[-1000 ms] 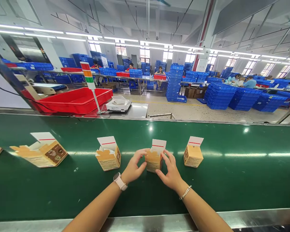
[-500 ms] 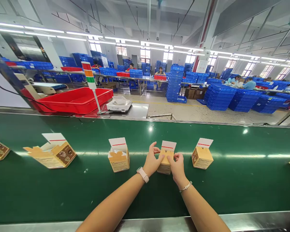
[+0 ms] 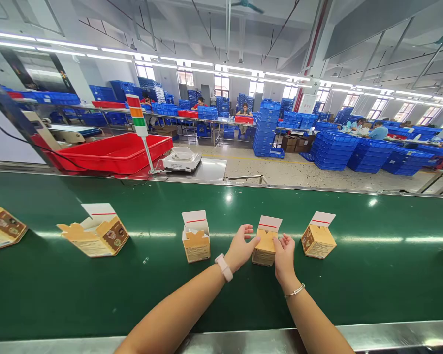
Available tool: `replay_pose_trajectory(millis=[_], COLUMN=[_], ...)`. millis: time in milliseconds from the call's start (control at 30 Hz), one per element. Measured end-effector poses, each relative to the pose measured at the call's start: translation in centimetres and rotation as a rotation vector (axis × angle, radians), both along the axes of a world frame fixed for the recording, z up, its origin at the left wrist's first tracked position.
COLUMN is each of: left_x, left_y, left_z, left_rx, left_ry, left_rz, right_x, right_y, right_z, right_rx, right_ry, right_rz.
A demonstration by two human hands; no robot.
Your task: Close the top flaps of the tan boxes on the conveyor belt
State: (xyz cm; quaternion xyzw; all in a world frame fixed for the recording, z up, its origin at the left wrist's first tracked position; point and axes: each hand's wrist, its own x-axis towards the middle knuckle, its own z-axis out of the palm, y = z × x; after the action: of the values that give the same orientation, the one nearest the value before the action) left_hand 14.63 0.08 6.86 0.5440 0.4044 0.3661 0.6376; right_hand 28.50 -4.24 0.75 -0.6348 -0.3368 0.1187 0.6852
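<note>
Bare forearms converge from below: left forearm (image 3: 184,302) slants up rightward, right forearm (image 3: 315,317) steeper, leaning up leftward. Left hand (image 3: 239,250): fingers (image 3: 245,230) gently bent, thumb (image 3: 253,244) parted from them, stretched toward right hand (image 3: 285,254). Right hand upright, fingers loosely curled, thumb straighter, tip up. Palms inward; hands near each other, apart.

A pale pink watch band (image 3: 224,268) circles the left wrist, a thin silvery bangle (image 3: 295,291) the right.
</note>
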Motion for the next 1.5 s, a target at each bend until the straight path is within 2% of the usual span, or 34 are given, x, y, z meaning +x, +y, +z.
replay_pose_trajectory(millis=[67,133,167,200,233,267,300,367,467,567,667,767,833,900,1000,1133,1300,1500], left_x=[-3.0,-6.3,-7.9,-9.2,-10.4,-11.2,-11.8,-12.3,-11.9,-11.2,-10.5,-9.5,-8.6,-7.7,-6.7,-5.9,-4.8,-3.9], left_y=[-1.4,-2.1,-2.1,-1.8,-1.4,-0.9,-0.3,0.7,1.7,2.1,2.3,2.5,2.8,3.1,3.7,4.3,4.0,3.2], left_z=[-0.5,-1.5,-2.1,-2.7,-3.2,-3.6,-4.0,-4.5,-4.9,-4.8,-4.4,-3.4,-2.5,-1.8,-1.3,-1.2,-0.9,-0.5], left_rx=[0.263,0.819,1.038,1.162,1.19,1.142,1.051,0.867,0.731,0.668,0.606,0.46,0.291,0.128,-0.055,-0.252,-0.333,-0.368], left_ry=[-0.038,-0.089,-0.081,-0.032,0.046,0.141,0.233,0.36,0.413,0.393,0.247,0.041,-0.038,-0.056,-0.032,-0.021,-0.035,-0.092], left_rz=[0.094,0.36,0.522,0.672,0.778,0.821,0.802,0.655,0.489,0.455,0.428,0.508,0.588,0.603,0.541,0.438,0.356,0.321], right_x=[-1.0,-2.5,-3.3,-4.1,-4.9,-5.6,-6.3,-7.5,-8.7,-9.2,-9.3,-9.3,-9.3,-9.1,-8.5,-7.8,-6.9,-5.6], right_y=[-1.7,-3.0,-3.3,-3.2,-2.9,-2.2,-1.3,1.0,4.2,5.8,6.2,6.3,6.5,6.7,7.0,7.1,6.9,6.2], right_z=[0.5,1.0,1.2,1.4,1.5,1.5,1.5,1.2,0.7,0.7,1.3,1.8,1.8,1.7,1.8,2.9,4.7,5.8], right_rx=[0.096,0.234,0.288,0.313,0.305,0.263,0.198,0.089,0.051,0.071,0.063,0.019,-0.041,-0.129,-0.283,-0.448,-0.59,-0.667], right_ry=[-0.108,-0.303,-0.417,-0.524,-0.609,-0.659,-0.663,-0.613,-0.53,-0.479,-0.404,-0.304,-0.207,-0.089,0.088,0.266,0.382,0.436], right_rz=[-0.06,-0.015,0.053,0.15,0.271,0.402,0.531,0.736,0.85,0.825,0.756,0.686,0.624,0.549,0.482,0.515,0.577,0.579])
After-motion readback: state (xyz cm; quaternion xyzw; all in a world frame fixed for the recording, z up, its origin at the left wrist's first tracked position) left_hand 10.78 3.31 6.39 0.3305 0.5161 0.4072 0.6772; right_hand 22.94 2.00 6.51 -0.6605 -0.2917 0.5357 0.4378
